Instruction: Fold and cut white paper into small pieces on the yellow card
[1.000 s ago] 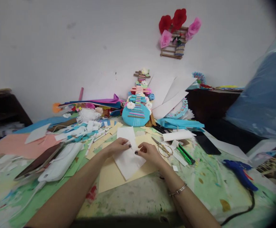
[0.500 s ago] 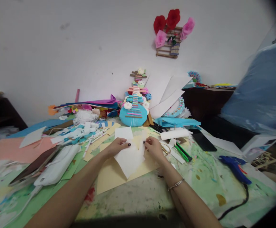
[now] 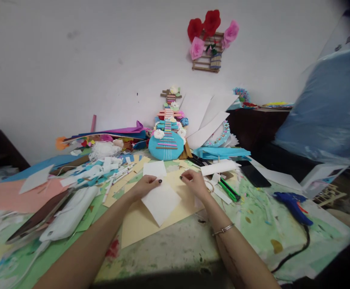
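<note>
Across the counter, both forearms angle inward. A cream sheet lies beneath the fingers. White paper hangs from the left hand, thumb pinched closed; the right hand curls nearby, its grip unclear.

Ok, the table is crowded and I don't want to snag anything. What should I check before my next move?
White paper over the cream sheet: ok.
Left hand at the white paper: ok.
Right hand holding something: cannot tell.
Scissors in full view: not ok, the right hand hides most of them.
Glue gun apart from the white paper: ok.
Green cutter's blade drawn in: cannot tell.
</note>
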`<state>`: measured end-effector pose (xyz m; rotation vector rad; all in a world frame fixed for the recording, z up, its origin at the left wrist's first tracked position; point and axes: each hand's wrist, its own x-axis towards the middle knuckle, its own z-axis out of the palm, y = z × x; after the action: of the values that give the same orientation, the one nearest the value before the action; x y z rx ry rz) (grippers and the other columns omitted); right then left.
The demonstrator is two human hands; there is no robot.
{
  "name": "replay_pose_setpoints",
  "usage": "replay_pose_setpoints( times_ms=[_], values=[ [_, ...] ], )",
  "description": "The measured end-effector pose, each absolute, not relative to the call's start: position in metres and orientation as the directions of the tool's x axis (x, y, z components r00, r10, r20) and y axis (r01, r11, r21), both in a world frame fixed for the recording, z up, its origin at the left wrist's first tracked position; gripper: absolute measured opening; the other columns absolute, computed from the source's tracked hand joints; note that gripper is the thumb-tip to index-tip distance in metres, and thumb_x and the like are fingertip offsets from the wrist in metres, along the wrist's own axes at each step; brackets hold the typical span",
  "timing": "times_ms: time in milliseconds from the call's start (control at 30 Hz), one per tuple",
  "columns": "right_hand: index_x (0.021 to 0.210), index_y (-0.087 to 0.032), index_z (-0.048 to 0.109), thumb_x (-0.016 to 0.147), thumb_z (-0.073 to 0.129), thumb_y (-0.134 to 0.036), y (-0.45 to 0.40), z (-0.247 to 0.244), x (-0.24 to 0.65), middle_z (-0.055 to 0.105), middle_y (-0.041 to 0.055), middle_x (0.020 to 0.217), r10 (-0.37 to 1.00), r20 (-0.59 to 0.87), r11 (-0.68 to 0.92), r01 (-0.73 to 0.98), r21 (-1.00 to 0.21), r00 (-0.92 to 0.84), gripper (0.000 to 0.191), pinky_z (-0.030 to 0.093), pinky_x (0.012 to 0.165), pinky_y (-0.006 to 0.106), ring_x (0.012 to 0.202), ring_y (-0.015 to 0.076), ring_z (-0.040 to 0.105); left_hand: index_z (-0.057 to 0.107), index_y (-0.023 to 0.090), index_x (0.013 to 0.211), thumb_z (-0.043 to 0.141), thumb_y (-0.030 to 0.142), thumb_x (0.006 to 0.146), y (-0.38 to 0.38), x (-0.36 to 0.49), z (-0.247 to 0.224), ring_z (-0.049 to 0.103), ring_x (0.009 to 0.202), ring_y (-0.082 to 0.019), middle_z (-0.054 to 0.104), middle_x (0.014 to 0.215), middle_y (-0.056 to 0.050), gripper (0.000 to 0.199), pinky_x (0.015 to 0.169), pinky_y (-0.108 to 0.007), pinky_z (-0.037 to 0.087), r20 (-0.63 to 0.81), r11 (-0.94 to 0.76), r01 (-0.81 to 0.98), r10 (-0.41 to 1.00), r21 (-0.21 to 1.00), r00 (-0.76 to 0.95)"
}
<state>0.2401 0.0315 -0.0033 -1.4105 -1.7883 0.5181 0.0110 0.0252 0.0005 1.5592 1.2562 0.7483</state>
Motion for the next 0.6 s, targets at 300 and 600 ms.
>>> replay_pose_setpoints(
  times_ms=[300,600],
  values=[
    [0.091,-0.016,0.059,0.065,0.061,-0.009,0.032,-0.017,0.226,0.062,-0.0023,0.066,0.937,0.083,0.237,0.446,-0.863,-0.338,0.028,0.039,0.048,0.018,0.051,0.0087,0.054,0.054,0.014,0.063,0.062,0.06,0.064,0.034,0.005,-0.006,0.042,0.042,-0.009,0.049,0.049,0.004,0.046,0.041,-0.02,0.025,-0.044,-0.03,0.375,0.981,0.926,0.187],
    [0.084,-0.017,0.057,0.066,0.053,-0.01,0.033,-0.012,0.23,0.058,-0.0039,0.06,0.977,0.118,0.196,0.544,-0.815,-0.175,0.019,0.036,0.052,0.019,0.056,0.0108,0.053,0.05,0.016,0.093,0.075,0.032,0.053,0.035,-0.006,-0.001,0.058,0.048,-0.013,0.059,0.057,0.003,0.05,0.044,-0.021,0.041,-0.162,0.115,0.323,0.979,0.94,0.122]
  ],
)
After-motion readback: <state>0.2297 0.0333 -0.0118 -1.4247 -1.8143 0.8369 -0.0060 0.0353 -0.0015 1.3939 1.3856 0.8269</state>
